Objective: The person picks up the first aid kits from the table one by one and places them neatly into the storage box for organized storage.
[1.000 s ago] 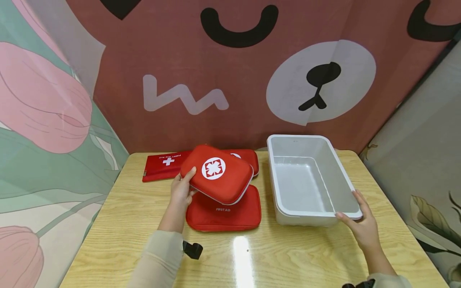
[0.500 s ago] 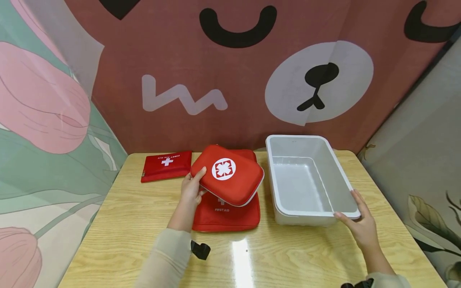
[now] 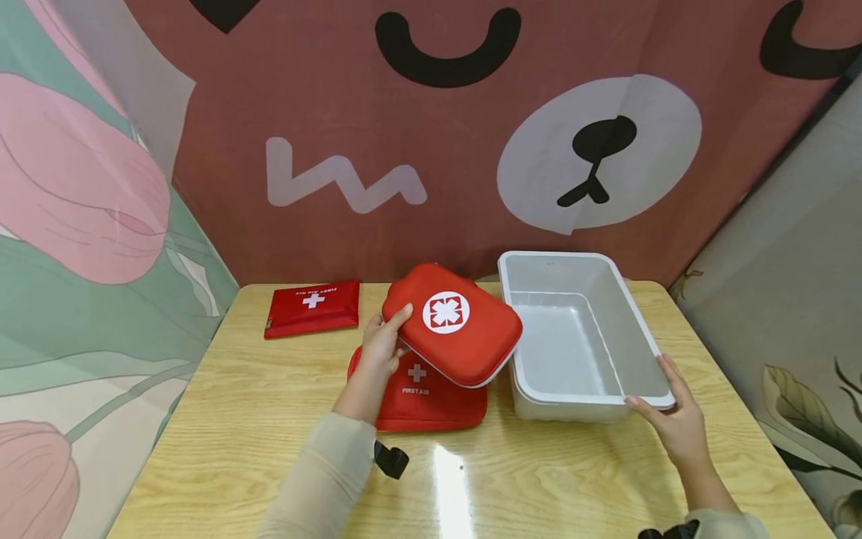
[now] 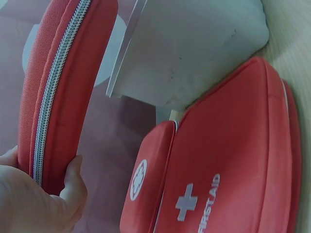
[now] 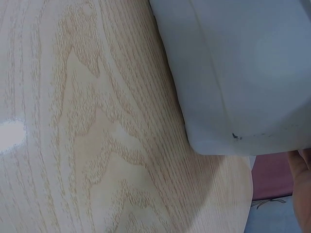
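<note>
Holding the case [image 3: 471, 348] in the left grip [image 3: 381, 343]: thumb on the upper face, fingers underneath. Case is raised over the pouch [image 3: 438, 408], tilted, white round emblem up; zip shows in left wrist view. In head view its right corner overlaps the left rim of the bin [image 3: 572, 400]; cannot tell whether they touch.

Right grip [image 3: 682, 430] pinches the bin's near right corner, thumb at the near rim, fingers along the right side. Bin stands on the counter [image 3: 236, 442], right of the pouch.

Pouch lies flat, marked FIRST AID. Rear case [image 4: 146, 182] lies just beyond it, mostly hidden in head view. Packet [image 3: 316, 318] with white cross lies at far left.
</note>
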`<action>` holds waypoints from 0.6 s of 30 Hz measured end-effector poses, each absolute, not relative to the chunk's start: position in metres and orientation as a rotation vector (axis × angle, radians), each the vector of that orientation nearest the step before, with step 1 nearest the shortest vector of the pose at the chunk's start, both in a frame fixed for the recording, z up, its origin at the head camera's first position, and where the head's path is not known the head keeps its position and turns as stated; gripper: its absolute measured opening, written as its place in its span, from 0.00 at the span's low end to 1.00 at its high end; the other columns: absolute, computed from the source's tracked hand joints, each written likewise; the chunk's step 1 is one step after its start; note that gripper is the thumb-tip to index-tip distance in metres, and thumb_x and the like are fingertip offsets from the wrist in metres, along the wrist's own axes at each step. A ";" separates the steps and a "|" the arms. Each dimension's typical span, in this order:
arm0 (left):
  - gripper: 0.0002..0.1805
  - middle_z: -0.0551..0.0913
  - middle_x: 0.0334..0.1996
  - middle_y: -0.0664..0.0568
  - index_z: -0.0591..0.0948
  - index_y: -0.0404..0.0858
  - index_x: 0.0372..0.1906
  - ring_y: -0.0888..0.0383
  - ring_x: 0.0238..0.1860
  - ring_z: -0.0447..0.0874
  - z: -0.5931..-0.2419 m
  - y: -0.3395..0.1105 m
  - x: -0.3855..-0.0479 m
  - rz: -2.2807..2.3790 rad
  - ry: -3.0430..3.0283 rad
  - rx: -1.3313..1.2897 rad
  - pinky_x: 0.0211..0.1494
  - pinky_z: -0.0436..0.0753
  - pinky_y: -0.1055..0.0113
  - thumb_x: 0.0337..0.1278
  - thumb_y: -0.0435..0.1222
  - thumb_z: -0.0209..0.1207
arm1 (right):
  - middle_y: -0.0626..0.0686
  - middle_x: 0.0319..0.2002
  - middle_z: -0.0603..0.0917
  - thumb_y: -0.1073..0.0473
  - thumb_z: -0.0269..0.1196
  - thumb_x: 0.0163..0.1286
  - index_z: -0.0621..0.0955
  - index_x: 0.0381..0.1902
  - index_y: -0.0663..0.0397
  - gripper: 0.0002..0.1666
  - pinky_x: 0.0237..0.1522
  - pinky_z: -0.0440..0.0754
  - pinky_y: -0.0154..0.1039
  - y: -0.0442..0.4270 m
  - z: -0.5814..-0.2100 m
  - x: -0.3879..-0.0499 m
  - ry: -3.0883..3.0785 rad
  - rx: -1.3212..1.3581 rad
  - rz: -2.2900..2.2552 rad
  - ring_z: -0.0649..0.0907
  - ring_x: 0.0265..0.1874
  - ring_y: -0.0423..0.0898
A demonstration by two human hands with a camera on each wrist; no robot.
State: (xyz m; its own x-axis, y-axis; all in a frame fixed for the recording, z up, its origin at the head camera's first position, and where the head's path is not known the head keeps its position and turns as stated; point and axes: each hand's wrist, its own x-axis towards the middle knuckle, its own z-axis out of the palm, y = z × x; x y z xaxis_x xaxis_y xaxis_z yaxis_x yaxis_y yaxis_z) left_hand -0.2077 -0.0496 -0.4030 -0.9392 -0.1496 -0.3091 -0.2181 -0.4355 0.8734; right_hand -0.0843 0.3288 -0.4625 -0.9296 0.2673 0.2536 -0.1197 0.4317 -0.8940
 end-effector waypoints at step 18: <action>0.30 0.74 0.42 0.40 0.60 0.36 0.53 0.53 0.30 0.80 -0.397 -0.021 -0.214 2.523 1.630 -0.485 0.34 0.79 0.58 0.46 0.38 0.61 | 0.46 0.66 0.49 0.75 0.59 0.52 0.54 0.65 0.53 0.44 0.48 0.59 0.16 0.329 -0.462 -0.084 -2.317 -0.119 1.536 0.52 0.60 0.36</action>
